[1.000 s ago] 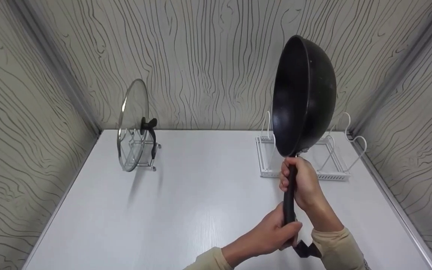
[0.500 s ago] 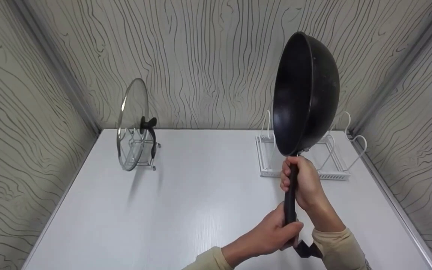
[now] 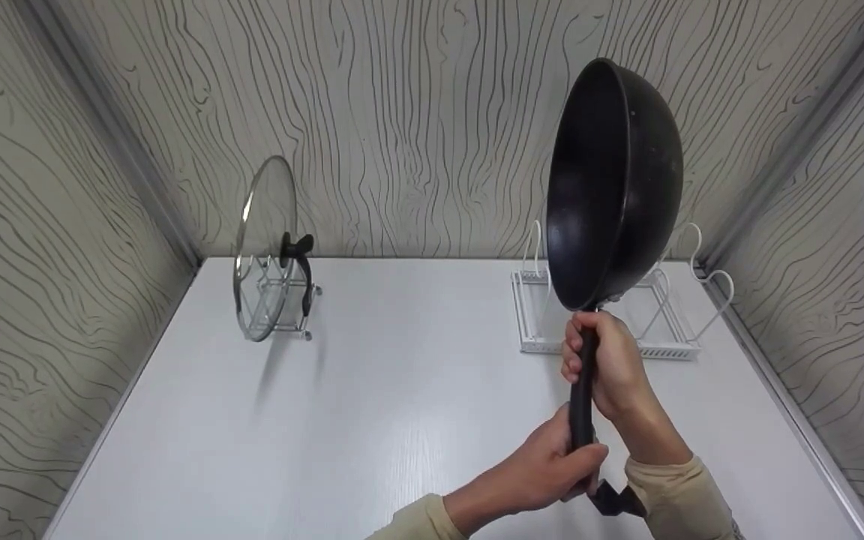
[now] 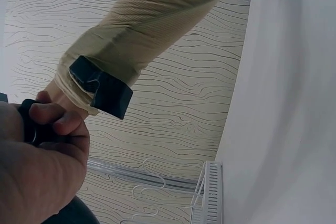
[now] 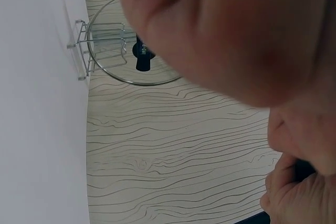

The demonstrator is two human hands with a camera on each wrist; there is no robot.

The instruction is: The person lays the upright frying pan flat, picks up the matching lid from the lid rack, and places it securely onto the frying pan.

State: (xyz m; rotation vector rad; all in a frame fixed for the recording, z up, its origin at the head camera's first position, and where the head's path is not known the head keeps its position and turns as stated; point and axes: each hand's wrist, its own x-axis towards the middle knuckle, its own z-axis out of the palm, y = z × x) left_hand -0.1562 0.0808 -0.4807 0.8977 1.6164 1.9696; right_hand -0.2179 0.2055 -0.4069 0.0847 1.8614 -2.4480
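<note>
Black wok (image 3: pixel 616 184) is held up over the right half of the desk (image 3: pixel 417 360), bowl on edge, hollow side toward the left edge, handle (image 3: pixel 582 397) pointing at the front edge. Right hand (image 3: pixel 606 367): fingers wrapped round the handle just below the bowl. Left hand (image 3: pixel 552 465): fingers curled round its lower end. Wok overlaps the white rack (image 3: pixel 668 351) in head view; can't tell if they touch. Rack sits by the back right corner: slotted rails, curved wire dividers. Room to move: broad smooth white surface from rack to wire stand (image 3: pixel 293 328), on to the front edge. Stand's near the back left corner, carrying a glass lid (image 3: pixel 267 247), near upright, metal rim, black knob facing the right edge.
</note>
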